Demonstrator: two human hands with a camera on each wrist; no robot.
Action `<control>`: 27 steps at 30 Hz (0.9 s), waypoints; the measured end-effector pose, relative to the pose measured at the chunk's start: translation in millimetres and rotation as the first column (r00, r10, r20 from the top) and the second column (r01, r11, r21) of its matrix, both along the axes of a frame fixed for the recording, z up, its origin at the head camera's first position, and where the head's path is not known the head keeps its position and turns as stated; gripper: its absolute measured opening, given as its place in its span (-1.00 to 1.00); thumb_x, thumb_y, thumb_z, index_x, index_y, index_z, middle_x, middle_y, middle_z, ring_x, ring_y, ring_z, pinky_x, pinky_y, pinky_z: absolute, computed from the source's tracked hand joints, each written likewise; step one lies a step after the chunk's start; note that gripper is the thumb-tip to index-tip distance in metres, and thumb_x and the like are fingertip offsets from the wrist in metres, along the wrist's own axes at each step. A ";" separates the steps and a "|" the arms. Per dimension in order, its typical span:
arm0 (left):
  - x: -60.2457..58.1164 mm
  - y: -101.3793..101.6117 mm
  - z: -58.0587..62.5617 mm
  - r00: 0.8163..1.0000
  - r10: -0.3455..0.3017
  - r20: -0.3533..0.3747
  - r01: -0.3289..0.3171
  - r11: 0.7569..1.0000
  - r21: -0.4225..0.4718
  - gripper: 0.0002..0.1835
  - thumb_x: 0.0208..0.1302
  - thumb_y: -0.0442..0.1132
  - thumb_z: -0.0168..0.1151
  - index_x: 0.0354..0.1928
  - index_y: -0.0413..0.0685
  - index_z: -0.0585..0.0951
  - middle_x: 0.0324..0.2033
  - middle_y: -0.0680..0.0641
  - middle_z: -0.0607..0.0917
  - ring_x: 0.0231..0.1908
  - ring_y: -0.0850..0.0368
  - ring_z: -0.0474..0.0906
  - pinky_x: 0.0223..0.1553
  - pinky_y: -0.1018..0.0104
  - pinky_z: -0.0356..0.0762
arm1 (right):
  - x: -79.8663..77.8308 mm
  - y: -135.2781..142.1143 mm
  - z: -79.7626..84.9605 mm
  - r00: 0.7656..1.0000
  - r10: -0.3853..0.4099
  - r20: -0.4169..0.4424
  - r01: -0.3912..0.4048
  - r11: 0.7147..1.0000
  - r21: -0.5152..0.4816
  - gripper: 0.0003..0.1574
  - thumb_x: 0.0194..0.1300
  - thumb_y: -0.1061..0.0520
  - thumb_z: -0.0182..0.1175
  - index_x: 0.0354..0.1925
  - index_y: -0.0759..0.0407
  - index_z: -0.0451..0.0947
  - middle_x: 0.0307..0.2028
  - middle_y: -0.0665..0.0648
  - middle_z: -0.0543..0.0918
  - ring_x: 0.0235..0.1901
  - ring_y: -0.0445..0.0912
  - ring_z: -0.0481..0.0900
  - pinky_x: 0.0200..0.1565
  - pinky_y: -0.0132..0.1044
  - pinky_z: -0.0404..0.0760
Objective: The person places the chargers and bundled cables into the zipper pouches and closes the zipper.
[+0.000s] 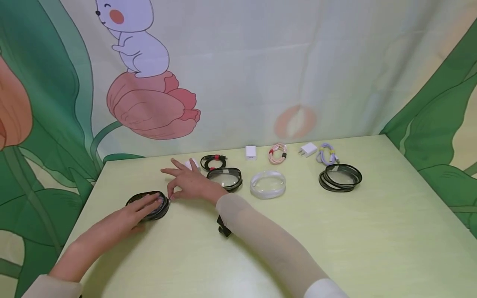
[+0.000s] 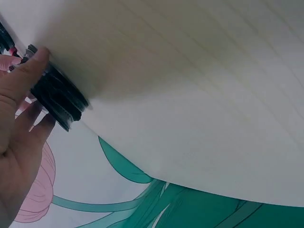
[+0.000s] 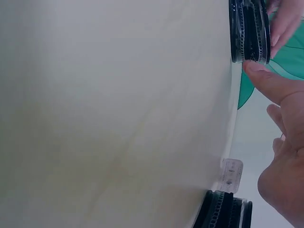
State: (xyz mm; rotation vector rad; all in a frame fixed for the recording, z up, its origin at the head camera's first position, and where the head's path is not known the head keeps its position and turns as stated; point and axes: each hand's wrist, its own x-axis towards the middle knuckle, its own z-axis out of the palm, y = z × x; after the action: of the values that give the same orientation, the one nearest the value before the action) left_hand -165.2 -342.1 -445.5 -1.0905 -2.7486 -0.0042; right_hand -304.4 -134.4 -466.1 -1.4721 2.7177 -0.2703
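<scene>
A round clear zip case with black edging (image 1: pixel 162 211) sits at the left of the table, with dark contents showing through. Over its top lies my left hand (image 1: pixel 138 212); the left wrist view shows that thumb on one side of the case (image 2: pixel 59 97) and the fingers on the other, gripping it. My right hand (image 1: pixel 191 184) reaches in from the right, thumb and index finger pinching at the zipper pull on the case's side, other fingers spread. In the right wrist view a fingertip (image 3: pixel 256 65) meets the zipped wall of the case (image 3: pixel 250 31).
Right of the hands stand a black-edged case (image 1: pixel 235 185), a white-edged case (image 1: pixel 268 193) and another black-edged case (image 1: pixel 340 183). Behind them lie white chargers (image 1: pixel 251 152), a black cable (image 1: pixel 202 164), a pink cable (image 1: pixel 277 154) and a purple cable (image 1: pixel 323 155). A printed curtain (image 1: pixel 231 82) hangs behind.
</scene>
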 end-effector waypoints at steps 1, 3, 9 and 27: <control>0.8 -0.4 0.8 1.000 0.006 0.010 -0.006 1.000 -0.026 -0.25 0.01 -0.45 0.38 0.31 -0.14 0.36 0.29 -0.18 0.31 0.03 -0.08 0.53 -0.22 0.19 0.61 | -0.4 0.6 -0.4 1.000 -0.009 0.008 0.009 1.000 -0.007 -0.95 0.13 -0.26 0.26 -0.37 -0.46 0.62 0.44 -0.23 0.03 0.46 -0.08 -0.43 0.32 0.30 -0.26; 2.2 0.6 3.4 0.999 0.036 0.035 -0.034 0.997 -0.063 -0.29 0.10 -0.52 0.27 0.34 -0.11 0.33 0.33 -0.16 0.26 -0.09 -0.08 0.61 -0.31 0.19 0.62 | -0.5 1.9 -0.8 0.999 -0.021 0.030 0.021 0.999 -0.024 -0.95 0.14 -0.25 0.26 -0.38 -0.44 0.63 0.44 -0.23 0.03 0.46 -0.07 -0.42 0.32 0.30 -0.26; 2.2 7.8 8.9 0.981 0.152 0.123 -0.137 0.983 -0.121 -0.29 0.21 -0.61 0.06 0.39 -0.04 0.26 0.37 -0.14 0.19 -0.32 -0.08 0.65 -0.35 0.11 0.62 | 2.4 5.3 0.7 0.996 -0.008 0.092 0.015 0.997 -0.069 -0.95 0.14 -0.16 0.30 -0.36 -0.33 0.66 0.45 -0.17 0.04 0.46 0.01 -0.38 0.31 0.32 -0.20; -14.3 25.9 2.4 0.948 0.288 0.137 -0.289 0.957 -0.012 -0.35 0.16 -0.48 0.24 0.33 -0.24 0.32 0.31 -0.29 0.28 -0.12 -0.27 0.59 -0.38 -0.03 0.60 | 16.7 -6.0 0.7 0.991 -0.008 0.137 0.022 0.994 -0.102 -0.93 0.11 -0.17 0.33 -0.46 -0.30 0.65 0.46 -0.15 -0.03 0.46 0.05 -0.39 0.33 0.28 -0.16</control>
State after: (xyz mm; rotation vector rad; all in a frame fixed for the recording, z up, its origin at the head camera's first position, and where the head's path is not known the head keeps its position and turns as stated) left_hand -179.5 -316.2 -443.1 -0.6993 -3.0025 -0.0519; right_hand -287.6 -140.4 -465.4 -1.4008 2.6436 -0.5008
